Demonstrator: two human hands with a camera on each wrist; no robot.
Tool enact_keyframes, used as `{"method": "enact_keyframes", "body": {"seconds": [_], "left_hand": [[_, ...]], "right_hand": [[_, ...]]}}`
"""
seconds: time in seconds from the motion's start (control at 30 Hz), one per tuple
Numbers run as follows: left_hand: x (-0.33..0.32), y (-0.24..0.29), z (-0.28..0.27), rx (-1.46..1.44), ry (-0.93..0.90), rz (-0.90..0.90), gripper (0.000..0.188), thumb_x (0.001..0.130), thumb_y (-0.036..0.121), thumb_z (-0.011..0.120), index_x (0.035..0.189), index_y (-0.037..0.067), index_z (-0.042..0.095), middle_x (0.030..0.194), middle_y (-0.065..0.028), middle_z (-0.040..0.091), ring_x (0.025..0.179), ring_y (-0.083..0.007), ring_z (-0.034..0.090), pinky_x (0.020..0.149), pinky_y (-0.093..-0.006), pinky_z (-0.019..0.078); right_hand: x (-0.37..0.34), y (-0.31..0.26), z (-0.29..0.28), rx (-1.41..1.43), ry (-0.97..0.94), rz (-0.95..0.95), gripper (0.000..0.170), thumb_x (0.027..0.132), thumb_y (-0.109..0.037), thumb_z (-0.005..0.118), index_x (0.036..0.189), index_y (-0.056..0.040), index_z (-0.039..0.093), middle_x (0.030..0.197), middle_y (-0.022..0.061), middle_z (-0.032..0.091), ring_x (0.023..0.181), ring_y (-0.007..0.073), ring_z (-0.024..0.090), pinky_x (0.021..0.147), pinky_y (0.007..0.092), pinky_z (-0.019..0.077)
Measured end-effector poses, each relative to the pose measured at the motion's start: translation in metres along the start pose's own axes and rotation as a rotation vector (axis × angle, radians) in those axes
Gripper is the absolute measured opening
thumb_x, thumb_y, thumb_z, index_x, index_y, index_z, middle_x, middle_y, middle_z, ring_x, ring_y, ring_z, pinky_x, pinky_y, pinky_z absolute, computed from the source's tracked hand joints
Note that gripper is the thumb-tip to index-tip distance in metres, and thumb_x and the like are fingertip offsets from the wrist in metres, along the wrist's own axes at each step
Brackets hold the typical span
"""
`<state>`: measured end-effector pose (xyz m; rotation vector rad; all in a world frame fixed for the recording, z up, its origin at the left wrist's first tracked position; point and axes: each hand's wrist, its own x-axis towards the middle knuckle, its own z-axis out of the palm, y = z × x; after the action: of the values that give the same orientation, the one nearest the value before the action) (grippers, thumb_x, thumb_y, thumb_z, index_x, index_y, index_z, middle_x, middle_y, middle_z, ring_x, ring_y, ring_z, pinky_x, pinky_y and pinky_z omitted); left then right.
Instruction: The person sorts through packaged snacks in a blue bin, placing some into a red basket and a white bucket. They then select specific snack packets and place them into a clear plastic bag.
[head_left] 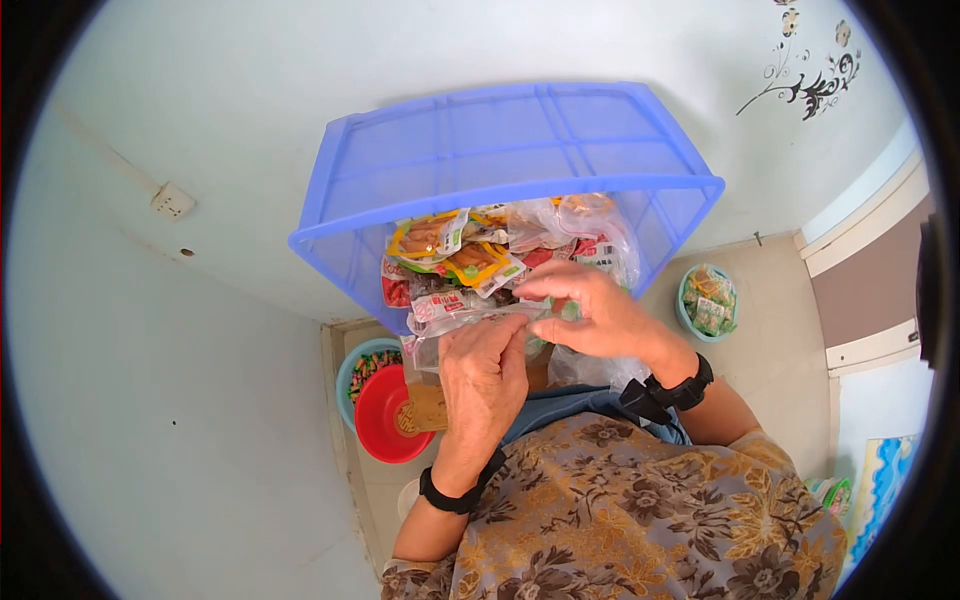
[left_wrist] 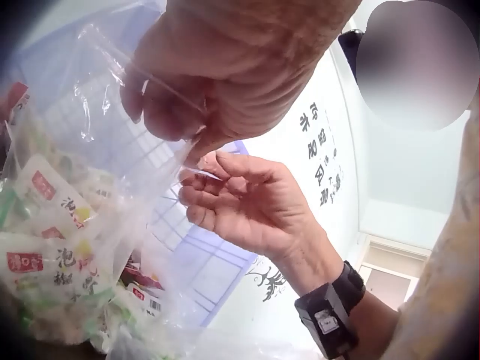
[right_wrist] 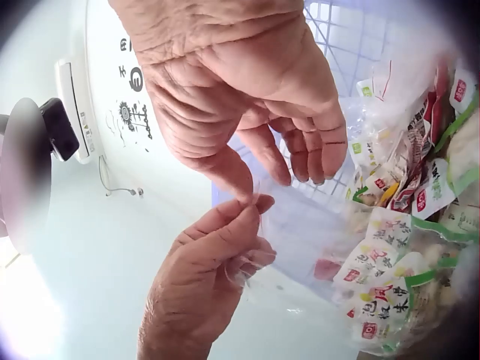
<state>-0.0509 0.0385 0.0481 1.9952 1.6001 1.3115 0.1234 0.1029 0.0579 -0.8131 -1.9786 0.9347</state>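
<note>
Thumb and fingertips of my left hand [head_left: 484, 375] pinch the upper edge of a clear plastic bag [left_wrist: 94, 75]. White snack packets [right_wrist: 379, 262] with red labels and green edges fill the bag's lower part. My right hand [head_left: 595, 315] is close beside it, its thumb tip right at the left fingertips and the bag's edge. In the right wrist view, the other fingers of that hand curve loosely, apart from the thumb. Behind both hands a blue plastic crate [head_left: 510, 140] opens toward me, holding yellow-edged packets [head_left: 470, 262] and other bagged packets.
On the floor at left, a red bowl [head_left: 380, 425] overlaps a light blue basin [head_left: 345, 380] of small wrapped pieces. At right stands another basin [head_left: 683, 315] with green packets. Walls rise behind the crate and at left; a door [head_left: 870, 270] is on the right.
</note>
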Motion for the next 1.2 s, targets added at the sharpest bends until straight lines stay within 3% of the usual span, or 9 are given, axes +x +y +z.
{"method": "enact_keyframes", "body": {"seconds": [0.1, 0.17, 0.3, 0.5, 0.73, 0.93, 1.13, 1.2], "left_hand": [[0.003, 0.002, 0.0, 0.046, 0.018, 0.041, 0.011, 0.083, 0.003, 0.07, 0.094, 0.003, 0.071, 0.082, -0.0112, 0.069, 0.08, -0.0302, 0.065, 0.078, -0.0398, 0.0439], [0.004, 0.001, -0.002, 0.043, 0.024, 0.04, 0.012, 0.082, 0.001, 0.072, 0.094, 0.003, 0.071, 0.088, -0.012, 0.072, 0.082, -0.0318, 0.066, 0.078, -0.0402, 0.0481], [0.003, -0.01, -0.006, 0.065, 0.007, 0.075, 0.012, 0.081, 0.005, 0.073, 0.092, 0.003, 0.069, 0.087, -0.0102, 0.069, 0.084, -0.0304, 0.064, 0.079, -0.0419, 0.0456], [0.008, -0.022, -0.039, 0.267, -0.065, 0.166, 0.014, 0.074, 0.0, 0.074, 0.086, 0.004, 0.067, 0.086, -0.0106, 0.066, 0.086, -0.0317, 0.062, 0.079, -0.041, 0.0471], [-0.008, -0.04, -0.073, 0.353, -0.004, 0.063, 0.023, 0.067, 0.0, 0.078, 0.083, 0.004, 0.063, 0.099, -0.0116, 0.059, 0.095, -0.0339, 0.056, 0.083, -0.0449, 0.0437], [-0.01, -0.037, -0.075, 0.265, 0.033, -0.038, 0.025, 0.066, -0.004, 0.079, 0.079, 0.002, 0.058, 0.101, -0.0132, 0.062, 0.1, -0.0337, 0.059, 0.086, -0.041, 0.049], [-0.012, -0.041, -0.08, 0.087, 0.004, -0.066, 0.022, 0.069, -0.005, 0.078, 0.082, 0.0, 0.061, 0.095, -0.0135, 0.068, 0.087, -0.0297, 0.066, 0.077, -0.0359, 0.053], [-0.014, -0.039, -0.084, 0.003, -0.115, -0.289, 0.018, 0.071, -0.004, 0.077, 0.084, -0.002, 0.065, 0.086, -0.0125, 0.069, 0.079, -0.0259, 0.067, 0.072, -0.0331, 0.0531]], "right_hand": [[-0.001, 0.017, 0.005, 0.033, -0.044, -0.104, 0.021, 0.086, -0.006, 0.073, 0.106, 0.0001, 0.072, 0.095, 0.012, 0.072, 0.079, 0.0209, 0.068, 0.069, 0.0295, 0.0534], [-0.001, 0.014, 0.005, 0.071, -0.069, -0.051, 0.018, 0.087, -0.006, 0.073, 0.104, -0.0002, 0.073, 0.095, 0.012, 0.072, 0.079, 0.0203, 0.068, 0.068, 0.0298, 0.0533], [-0.003, 0.016, 0.006, 0.103, -0.087, 0.043, 0.012, 0.088, -0.007, 0.072, 0.098, -0.0002, 0.073, 0.091, 0.011, 0.072, 0.078, 0.0196, 0.067, 0.067, 0.0307, 0.0525], [-0.003, 0.014, 0.009, 0.051, 0.015, -0.005, 0.008, 0.092, -0.007, 0.068, 0.091, 0.0009, 0.069, 0.087, 0.0098, 0.071, 0.076, 0.0187, 0.065, 0.067, 0.0306, 0.051], [-0.004, 0.02, 0.009, 0.124, 0.062, 0.029, 0.008, 0.094, -0.007, 0.064, 0.094, 0.0004, 0.068, 0.088, 0.0083, 0.071, 0.081, 0.0177, 0.065, 0.073, 0.0298, 0.0511], [-0.005, 0.018, 0.008, 0.209, 0.08, 0.076, 0.007, 0.095, -0.006, 0.064, 0.094, 0.0006, 0.068, 0.089, 0.0073, 0.071, 0.082, 0.0145, 0.065, 0.075, 0.0286, 0.0509], [-0.008, 0.018, 0.006, 0.177, 0.076, 0.114, 0.006, 0.093, -0.005, 0.066, 0.095, 0.0003, 0.068, 0.088, 0.0066, 0.072, 0.079, 0.0132, 0.065, 0.072, 0.0276, 0.0514], [-0.008, 0.019, 0.006, 0.173, 0.086, 0.096, 0.005, 0.093, -0.004, 0.066, 0.094, -0.0001, 0.069, 0.087, 0.0066, 0.072, 0.079, 0.0129, 0.065, 0.072, 0.0275, 0.0519]]}}
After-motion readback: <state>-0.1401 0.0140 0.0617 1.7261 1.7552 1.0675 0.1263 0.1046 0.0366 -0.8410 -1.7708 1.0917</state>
